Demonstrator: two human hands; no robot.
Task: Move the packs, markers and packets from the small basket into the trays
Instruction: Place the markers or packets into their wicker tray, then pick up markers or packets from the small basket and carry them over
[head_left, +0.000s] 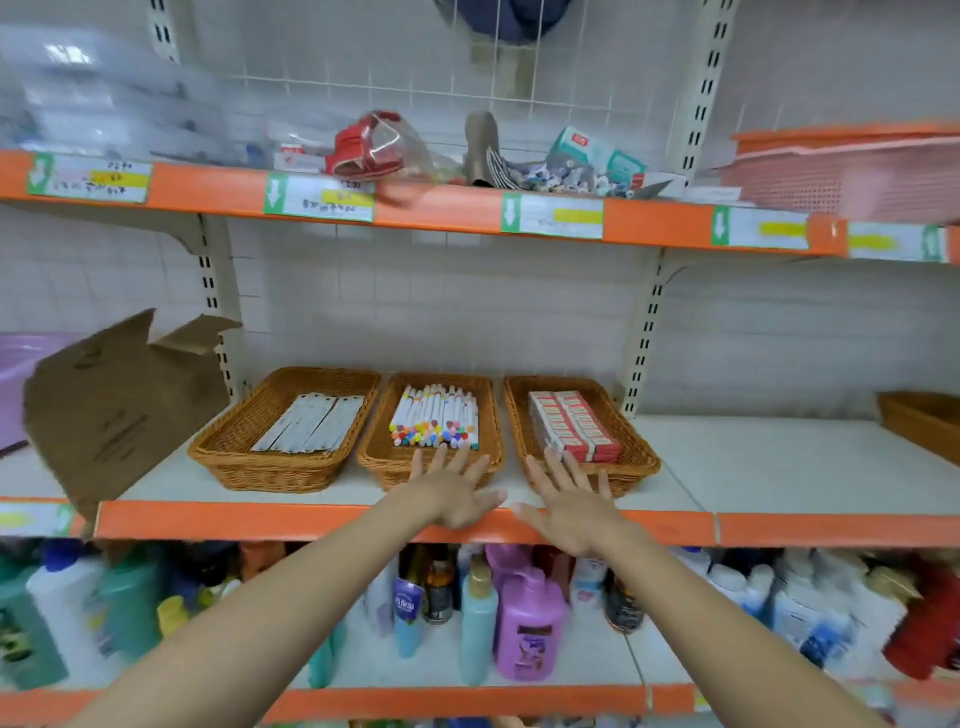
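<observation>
Three wicker trays stand side by side on the middle shelf. The left tray (228, 441) holds flat white packets (311, 423). Many white markers (436, 415) with coloured caps fill the middle tray (376, 447). The right tray (636, 447) holds red and white packs (574, 423). My left hand (457, 493) is spread flat, palm down, its fingertips at the middle tray's front rim. My right hand (571, 506) is spread the same way in front of the right tray. Neither hand holds anything.
A torn cardboard box (119, 400) leans at the left of the shelf. Another wicker basket (922, 421) shows at the far right edge. The upper shelf carries loose stationery and an orange plastic basket (852, 166). Bottles (524, 623) crowd the lower shelf.
</observation>
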